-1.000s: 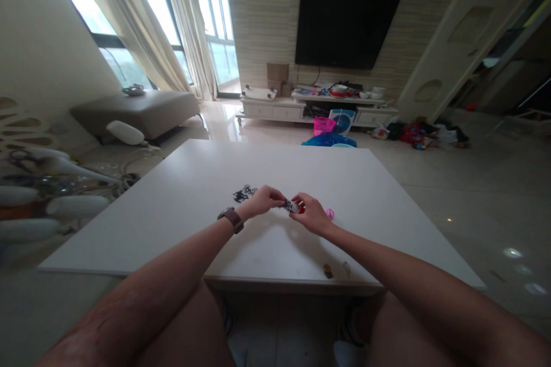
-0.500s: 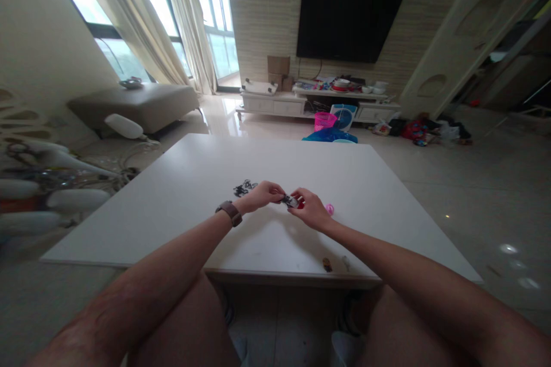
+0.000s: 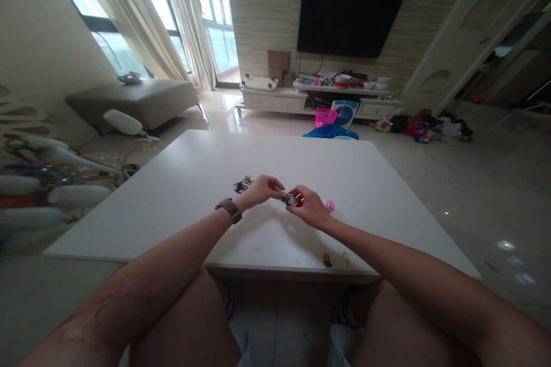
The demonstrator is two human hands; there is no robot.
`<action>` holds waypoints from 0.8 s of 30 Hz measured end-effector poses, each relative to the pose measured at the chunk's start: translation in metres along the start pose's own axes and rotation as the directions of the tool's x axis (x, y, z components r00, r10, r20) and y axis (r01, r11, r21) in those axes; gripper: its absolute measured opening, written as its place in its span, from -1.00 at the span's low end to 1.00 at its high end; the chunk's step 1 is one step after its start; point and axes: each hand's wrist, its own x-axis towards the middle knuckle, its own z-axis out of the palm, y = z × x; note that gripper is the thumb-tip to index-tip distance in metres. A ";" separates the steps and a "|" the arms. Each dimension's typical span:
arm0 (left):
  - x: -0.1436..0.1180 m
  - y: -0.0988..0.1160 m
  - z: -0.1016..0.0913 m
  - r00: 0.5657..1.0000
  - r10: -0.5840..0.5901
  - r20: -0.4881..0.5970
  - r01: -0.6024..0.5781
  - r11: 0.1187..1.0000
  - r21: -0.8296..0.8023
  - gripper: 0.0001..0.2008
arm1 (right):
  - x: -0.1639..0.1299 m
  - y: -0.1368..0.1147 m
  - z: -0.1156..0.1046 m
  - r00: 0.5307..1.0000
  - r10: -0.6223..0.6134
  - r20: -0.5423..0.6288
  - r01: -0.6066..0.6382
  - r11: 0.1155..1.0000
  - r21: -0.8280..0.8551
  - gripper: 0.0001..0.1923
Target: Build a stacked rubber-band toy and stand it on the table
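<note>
Over the middle of the white table (image 3: 172, 206), my right hand (image 3: 310, 206) grips a small silver, black and red object (image 3: 291, 199), too small to name. My left hand (image 3: 264, 190) is closed, its thumb and fingertips pinched at the left end of that same object. A watch with a brown strap (image 3: 229, 210) sits on my left wrist. Just beyond the left hand lies a cluster of small black pieces (image 3: 243, 184). Right of the right hand is a small pink round object (image 3: 329, 206).
Near the table's front edge lie a small brown-and-black item (image 3: 327, 260) and a small clear item (image 3: 345, 258). Past the far edge are blue plastic (image 3: 329, 132) and a pink basket (image 3: 325, 117). White chairs (image 3: 80, 195) stand left of the table.
Both hands stay on the small object with almost the same hold. The camera view has tilted slightly, and the fingers have shifted only a little.
</note>
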 end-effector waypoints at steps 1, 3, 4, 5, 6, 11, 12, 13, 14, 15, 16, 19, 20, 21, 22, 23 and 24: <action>0.000 0.000 0.001 1.000 0.011 0.004 -0.011 1.000 0.005 -0.69 | 0.000 0.000 0.000 1.000 0.000 -0.008 0.000 1.000 0.004 -0.73; 0.001 0.001 0.002 0.999 0.039 0.016 -0.039 0.999 0.012 -0.67 | 0.001 0.002 0.000 1.000 0.005 -0.023 -0.004 1.000 0.013 -0.73; 0.001 0.002 0.002 0.998 0.055 0.025 -0.056 0.998 0.018 -0.65 | 0.001 0.003 0.000 1.000 0.007 -0.029 -0.007 1.000 0.018 -0.73; 0.001 0.003 0.002 0.997 0.072 0.036 -0.073 0.997 0.029 -0.63 | 0.001 0.003 0.000 0.999 0.010 -0.034 -0.009 1.000 0.023 -0.73; 0.000 0.004 0.002 0.995 0.085 0.050 -0.087 0.995 0.042 -0.62 | 0.002 0.004 0.000 0.999 0.013 -0.038 -0.012 1.000 0.027 -0.72; -0.001 0.006 0.001 0.990 0.095 0.103 -0.098 0.995 0.019 -0.54 | 0.003 0.004 0.000 0.999 0.026 -0.041 -0.025 0.999 0.033 -0.71; -0.001 0.006 0.000 0.990 0.091 0.106 -0.090 0.996 -0.015 -0.54 | 0.003 0.003 0.000 0.999 0.028 -0.041 -0.027 0.999 0.031 -0.72; -0.002 0.006 0.000 0.991 0.087 0.103 -0.082 0.995 -0.052 -0.55 | 0.003 0.003 0.000 0.999 0.029 -0.041 -0.028 0.999 0.028 -0.72; -0.002 0.007 -0.001 0.992 0.081 0.094 -0.072 0.994 -0.088 -0.57 | 0.003 0.003 -0.001 0.999 0.030 -0.043 -0.029 0.999 0.025 -0.72; -0.002 0.007 -0.002 0.994 0.071 0.079 -0.062 0.991 -0.115 -0.59 | 0.003 0.002 -0.001 0.999 0.031 -0.044 -0.030 0.999 0.024 -0.72; -0.003 0.008 -0.003 0.997 0.059 0.059 -0.050 0.990 -0.132 -0.62 | 0.003 0.002 -0.001 0.998 0.031 -0.046 -0.030 0.999 0.025 -0.72; -0.003 0.010 -0.007 1.000 0.023 0.011 -0.021 0.990 -0.142 -0.67 | 0.003 0.001 -0.002 0.998 0.034 -0.049 -0.033 0.999 0.033 -0.73; -0.002 0.011 -0.008 1.000 0.020 0.007 -0.019 0.991 -0.134 -0.67 | 0.003 0.001 -0.002 0.998 0.036 -0.049 -0.034 0.999 0.034 -0.72; -0.002 0.011 -0.010 1.000 0.023 0.004 -0.022 0.992 -0.124 -0.67 | 0.003 0.001 -0.002 0.998 0.037 -0.049 -0.035 0.999 0.035 -0.72; -0.002 0.011 -0.011 1.000 0.029 -0.001 -0.029 0.993 -0.111 -0.68 | 0.003 0.000 -0.002 0.998 0.036 -0.048 -0.034 0.999 0.037 -0.72; -0.001 0.011 -0.012 0.999 0.036 -0.009 -0.037 0.995 -0.090 -0.69 | 0.002 0.000 -0.002 0.998 0.033 -0.047 -0.031 0.999 0.040 -0.72; -0.001 0.010 -0.014 0.999 0.045 -0.020 -0.046 0.997 -0.062 -0.70 | 0.002 -0.001 -0.002 0.998 0.029 -0.049 -0.027 0.999 0.044 -0.72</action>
